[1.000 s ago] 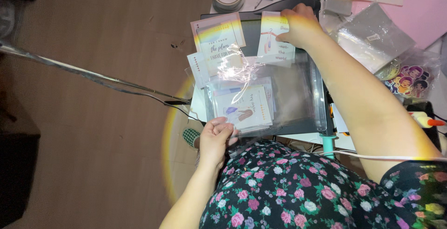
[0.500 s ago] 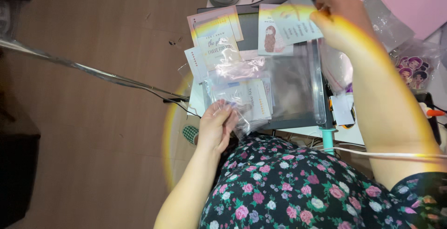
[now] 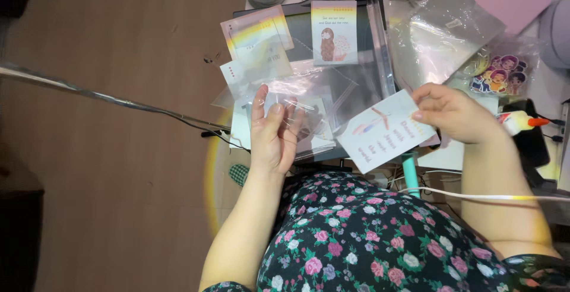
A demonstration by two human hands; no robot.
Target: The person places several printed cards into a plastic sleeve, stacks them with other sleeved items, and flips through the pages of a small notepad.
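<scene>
Clear plastic sleeve (image 3: pixel 291 111), thin, limp and slippery, lies under the left hand (image 3: pixel 273 135), fingers spread flat. Right of the sleeve, right hand (image 3: pixel 454 114) pinches a light, stiff printed card (image 3: pixel 383 130) by its edge; best held there.

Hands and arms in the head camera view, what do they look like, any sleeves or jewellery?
Both forearms are bare up to the frame's lower edge; no sleeves reach them. The left hand and right hand show no gloves, rings or watch. The person wears a dark floral garment with pink and white roses.
</scene>
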